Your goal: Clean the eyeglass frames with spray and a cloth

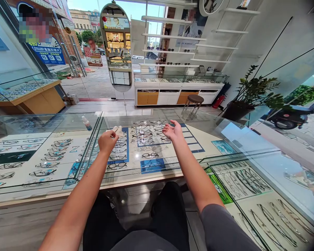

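Observation:
My left hand (107, 141) is closed, with its thumb and fingers pinched together over the glass display counter (146, 178). From its fingertips sticks out a small beige piece that looks like cloth (117, 130). To the right, my right hand (174, 131) is raised above the glass with its palm turned up. Its fingers are apart and loosely curled, and nothing shows in them. Beneath the glass, between both hands, lie rows of eyeglasses (150, 155) and a blue card (153, 166).
A small white spray bottle (86, 123) stands left of my left hand. Another glass case (251, 240) with eyeglasses is at my right. Beyond the counter are a stool (195, 99), a tall oval mirror (116, 45) and a potted plant (237, 111).

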{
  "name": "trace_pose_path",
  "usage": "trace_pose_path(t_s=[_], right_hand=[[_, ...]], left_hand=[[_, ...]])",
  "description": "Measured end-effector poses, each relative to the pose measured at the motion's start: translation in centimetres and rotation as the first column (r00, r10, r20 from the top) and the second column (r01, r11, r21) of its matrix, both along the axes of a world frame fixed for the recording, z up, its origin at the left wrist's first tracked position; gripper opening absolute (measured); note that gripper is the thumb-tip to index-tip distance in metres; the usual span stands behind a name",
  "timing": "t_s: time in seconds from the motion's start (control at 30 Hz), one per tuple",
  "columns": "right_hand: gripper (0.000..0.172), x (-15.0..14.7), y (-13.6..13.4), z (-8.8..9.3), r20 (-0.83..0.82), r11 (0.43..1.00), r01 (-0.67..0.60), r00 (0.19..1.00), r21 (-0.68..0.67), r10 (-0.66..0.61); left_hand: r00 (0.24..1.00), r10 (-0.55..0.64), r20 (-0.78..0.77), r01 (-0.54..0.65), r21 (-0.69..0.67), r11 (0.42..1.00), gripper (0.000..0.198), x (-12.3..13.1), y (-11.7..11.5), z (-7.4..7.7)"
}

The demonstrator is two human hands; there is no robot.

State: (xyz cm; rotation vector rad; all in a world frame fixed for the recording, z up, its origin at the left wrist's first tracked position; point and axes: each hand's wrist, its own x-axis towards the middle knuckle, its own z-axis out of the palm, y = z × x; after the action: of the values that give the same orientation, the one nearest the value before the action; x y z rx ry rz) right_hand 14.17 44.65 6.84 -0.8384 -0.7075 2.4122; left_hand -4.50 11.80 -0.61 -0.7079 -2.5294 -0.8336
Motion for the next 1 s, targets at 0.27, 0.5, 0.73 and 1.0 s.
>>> trace_pose_path(t_s=[0.27, 0.5, 0.73, 1.0], right_hand=[[0.015, -4.2, 3.3, 1.7, 0.194, 0.983, 0.116, 0.970, 0.143, -0.143], [0.013, -7.0, 3.8, 1.4, 0.310, 0.974, 0.100, 0.937, 0.202, -0.161], [0.016, -8.3, 3.9, 0.4, 0.356, 0.971, 0.090, 0.919, 0.223, -0.167], [0.015, -8.0, 4.4, 0.5, 0.329, 0.970, 0.095, 0.929, 0.222, -0.166]], left_hand=[[0.997, 0.000, -0.072, 0.000, -0.005, 1.000, 0.015, -0.1, 0.0, -0.1], [0.998, -0.007, -0.060, 0.006, -0.013, 1.000, 0.016, -0.1, 0.2, -0.1], [0.997, -0.008, -0.077, 0.007, -0.007, 1.000, 0.015, -0.2, 0.3, -0.3], [0.997, -0.011, -0.073, 0.011, 0.003, 1.000, 0.014, -0.1, 0.3, -0.4]])
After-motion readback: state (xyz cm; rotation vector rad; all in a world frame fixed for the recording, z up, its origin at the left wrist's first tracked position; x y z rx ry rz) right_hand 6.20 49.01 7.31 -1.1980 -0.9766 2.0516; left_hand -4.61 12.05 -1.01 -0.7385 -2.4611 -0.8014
